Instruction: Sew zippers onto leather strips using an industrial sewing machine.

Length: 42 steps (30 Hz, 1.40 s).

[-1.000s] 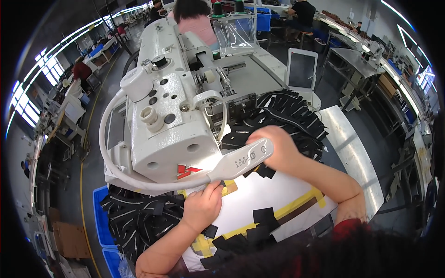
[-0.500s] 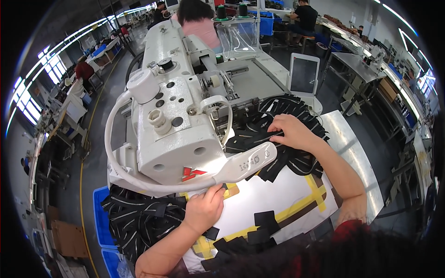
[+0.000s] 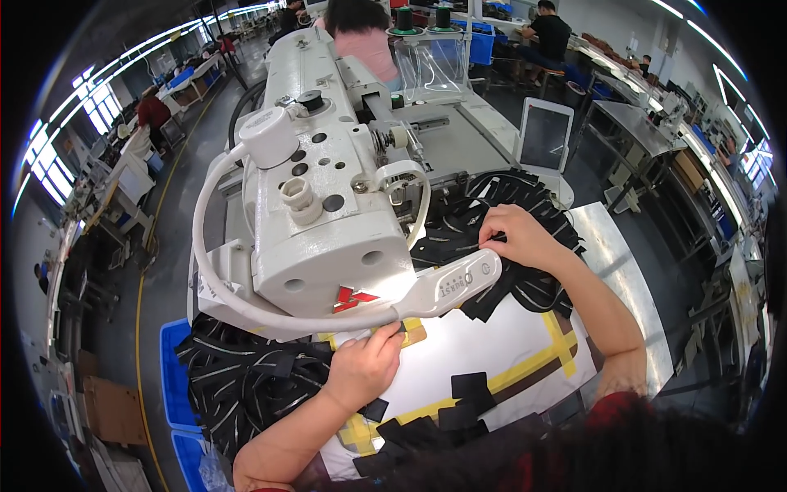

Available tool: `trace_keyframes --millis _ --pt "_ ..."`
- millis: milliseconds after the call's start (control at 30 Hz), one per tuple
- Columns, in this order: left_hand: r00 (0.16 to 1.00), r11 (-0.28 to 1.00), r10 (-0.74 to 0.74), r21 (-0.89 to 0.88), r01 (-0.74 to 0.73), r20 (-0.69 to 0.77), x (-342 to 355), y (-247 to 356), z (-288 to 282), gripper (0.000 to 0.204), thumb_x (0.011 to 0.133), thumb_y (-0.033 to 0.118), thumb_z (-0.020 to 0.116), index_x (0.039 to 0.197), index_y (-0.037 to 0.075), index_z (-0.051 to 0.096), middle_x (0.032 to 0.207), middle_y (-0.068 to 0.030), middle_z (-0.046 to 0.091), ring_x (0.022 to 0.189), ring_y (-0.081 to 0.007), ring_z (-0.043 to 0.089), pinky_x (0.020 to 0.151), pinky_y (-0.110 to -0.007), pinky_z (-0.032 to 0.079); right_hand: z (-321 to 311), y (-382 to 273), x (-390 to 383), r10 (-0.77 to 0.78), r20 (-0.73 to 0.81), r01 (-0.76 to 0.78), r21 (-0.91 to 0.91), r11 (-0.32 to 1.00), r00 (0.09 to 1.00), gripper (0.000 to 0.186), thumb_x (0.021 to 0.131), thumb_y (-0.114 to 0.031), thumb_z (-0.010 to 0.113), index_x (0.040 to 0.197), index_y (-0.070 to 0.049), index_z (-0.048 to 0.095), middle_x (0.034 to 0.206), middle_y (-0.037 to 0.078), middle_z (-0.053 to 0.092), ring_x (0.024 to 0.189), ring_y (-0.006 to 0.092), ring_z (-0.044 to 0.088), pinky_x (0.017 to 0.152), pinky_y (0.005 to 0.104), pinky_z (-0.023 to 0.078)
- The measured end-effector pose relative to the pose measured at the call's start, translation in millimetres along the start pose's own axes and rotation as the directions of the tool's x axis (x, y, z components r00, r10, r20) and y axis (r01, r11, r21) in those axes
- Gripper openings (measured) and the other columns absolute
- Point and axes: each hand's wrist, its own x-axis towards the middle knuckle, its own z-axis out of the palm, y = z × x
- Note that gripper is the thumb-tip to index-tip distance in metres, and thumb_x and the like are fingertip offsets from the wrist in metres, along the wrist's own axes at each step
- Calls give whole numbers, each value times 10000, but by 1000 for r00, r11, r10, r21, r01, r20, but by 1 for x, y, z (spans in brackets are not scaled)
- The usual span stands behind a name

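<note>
A large white industrial sewing machine (image 3: pixel 328 238) fills the middle, its lamp arm (image 3: pixel 455 281) reaching out to the right. Below the machine head, my left hand (image 3: pixel 363 371) is closed over the white work surface (image 3: pixel 459 353), fingertips together near the lamp arm; what they hold, if anything, is hidden. To the right, my right hand (image 3: pixel 518 238) pinches the end of a black zipper (image 3: pixel 489 243) beside a heap of black zippers (image 3: pixel 525 193). Another tangled pile of zippers (image 3: pixel 254 385) lies left of my left forearm. Several black fabric squares (image 3: pixel 471 387) rest on the near surface.
Yellow tape (image 3: pixel 525 373) marks the work surface. Blue bins (image 3: pixel 176 385) stand at the left, and a metal sheet (image 3: pixel 627 287) lies at the right. A tablet-like screen (image 3: pixel 545 139) stands behind the right heap. Other people sit farther back, one in pink (image 3: pixel 366 53).
The view has shifted slightly, so the machine appears a little to the right. My right hand's fingers have drawn together on the zipper end. My left hand stays below the machine head.
</note>
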Motion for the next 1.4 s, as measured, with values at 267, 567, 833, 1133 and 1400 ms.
trace_keyframes --millis 267,567,833,1133,1400 --pt "1000 1000 22 -9 -22 -6 1 2 -1 141 778 123 651 909 71 640 998 -13 639 594 -145 598 540 -283 465 -5 -12 -3 45 -46 -52 -143 988 998 116 720 -104 721 777 -40 643 820 68 614 835 237 594 792 346 451" --pt "1000 1000 18 -15 -18 -22 -1 1 0 127 775 119 649 891 68 636 994 -11 638 571 -143 588 534 -278 462 -50 -3 -18 480 -551 72 705 706 683 150 938 -141 573 1014 -13 587 824 14 633 698 67 549 669 203 437" --pt "999 998 36 -61 -35 10 -7 -3 0 261 724 107 666 984 95 639 1030 -10 631 642 -162 612 584 -288 466 -5 -71 -11 86 274 -215 487 846 958 249 826 -123 652 1038 6 640 963 144 679 861 241 650 782 325 492" --pt "998 995 -33 100 27 52 -7 6 7 235 784 171 643 990 63 611 936 -66 603 733 -219 612 631 -339 488 97 -66 3 -46 224 -21 289 957 974 324 825 -201 668 1111 -61 610 1035 117 647 887 274 647 779 355 518" --pt "996 992 -48 117 39 77 -8 9 2 349 773 141 608 1095 6 614 1061 -63 588 665 -166 570 591 -284 474 73 -92 17 16 111 -48 297 954 994 235 832 -98 612 1060 -41 627 997 157 644 927 313 631 820 381 498"
